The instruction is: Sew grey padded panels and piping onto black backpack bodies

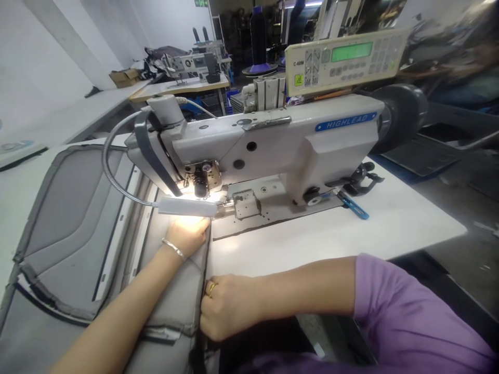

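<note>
Grey padded fabric panels point(74, 208) with dark edging lie over the left of the table and run under the sewing machine point(249, 140). My left hand point(189, 236), with a bracelet at the wrist, rests on the fabric just below the lit lamp bar point(187, 206); its fingers are curled at the fabric's right edge, partly hidden by glare and the lamp. Nearer to me, my right hand point(230, 306), wearing a ring, is closed on the same edge of the fabric. The needle area is mostly behind the lamp.
A control panel point(346, 59) with a green display stands above the machine. A blue-handled tool point(353, 206) lies on the white tabletop point(405, 218) at the right. Thread cones point(258, 39) rise behind. Farther back are another sewing machine point(195, 65) and a cardboard box point(125, 78).
</note>
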Demonstrator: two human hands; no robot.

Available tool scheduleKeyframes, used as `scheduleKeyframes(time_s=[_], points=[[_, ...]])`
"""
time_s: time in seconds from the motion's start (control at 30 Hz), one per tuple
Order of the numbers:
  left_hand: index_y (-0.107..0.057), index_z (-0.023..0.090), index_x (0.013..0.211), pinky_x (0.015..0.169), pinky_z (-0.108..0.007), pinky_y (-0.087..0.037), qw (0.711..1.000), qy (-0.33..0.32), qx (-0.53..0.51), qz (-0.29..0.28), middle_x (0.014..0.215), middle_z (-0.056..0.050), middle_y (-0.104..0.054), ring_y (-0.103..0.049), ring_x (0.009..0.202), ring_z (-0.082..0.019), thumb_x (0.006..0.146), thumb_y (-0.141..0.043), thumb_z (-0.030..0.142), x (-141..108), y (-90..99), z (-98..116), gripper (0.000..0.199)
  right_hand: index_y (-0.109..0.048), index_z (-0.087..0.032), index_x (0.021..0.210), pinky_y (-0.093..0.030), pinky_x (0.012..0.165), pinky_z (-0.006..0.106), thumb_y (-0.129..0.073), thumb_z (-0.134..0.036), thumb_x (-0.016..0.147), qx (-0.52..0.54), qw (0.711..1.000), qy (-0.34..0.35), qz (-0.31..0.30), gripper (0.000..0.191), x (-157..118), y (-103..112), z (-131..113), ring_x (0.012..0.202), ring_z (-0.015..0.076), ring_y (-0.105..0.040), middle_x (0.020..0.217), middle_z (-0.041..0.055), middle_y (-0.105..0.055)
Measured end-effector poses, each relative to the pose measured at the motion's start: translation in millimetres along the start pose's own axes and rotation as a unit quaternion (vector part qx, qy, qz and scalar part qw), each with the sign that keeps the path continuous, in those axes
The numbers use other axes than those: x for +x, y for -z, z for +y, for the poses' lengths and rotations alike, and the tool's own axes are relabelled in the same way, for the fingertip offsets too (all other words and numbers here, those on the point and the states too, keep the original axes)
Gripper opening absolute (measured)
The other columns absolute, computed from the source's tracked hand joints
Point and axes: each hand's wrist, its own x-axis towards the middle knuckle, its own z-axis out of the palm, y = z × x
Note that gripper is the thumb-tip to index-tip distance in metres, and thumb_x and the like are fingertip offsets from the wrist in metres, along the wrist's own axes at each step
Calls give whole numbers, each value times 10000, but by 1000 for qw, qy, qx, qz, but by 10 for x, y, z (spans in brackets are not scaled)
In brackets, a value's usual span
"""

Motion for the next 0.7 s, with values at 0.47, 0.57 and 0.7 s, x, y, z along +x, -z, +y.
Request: scheduleKeyframes(time_s=[0.47,0.57,0.7], points=[[-518,142,1150,1024,-419,-447,975,71,-209,-15,1315,-144,-534,-505,1214,-234,848,-340,197,-624,275,239,356,-454,-172,559,-359,445,258,-458,-98,743,-12,1000,-17,-2,198,-85,-13,47,481,127,-444,544,11,-457],[-535,159,1101,1063,-447,-410,972,84,-217,33,1285,-145,-552,-481,1235,-235,882,-340,198,-731,250,360,296,-472,-167,565,-355,433,261,-445,-99,747,-19,1000,-11,-7,197,-89,-28,36,460,127,-436,531,12,-456],[-566,171,1052,1078,-455,-392,971,80,-217,61,1237,-128,-586,-499,1212,-233,881,-365,171,-677,208,384,263,-483,-163,552,-336,420,263,-446,-94,731,-39,999,0,16,195,-97,-62,22,451,133,-451,515,16,-460]])
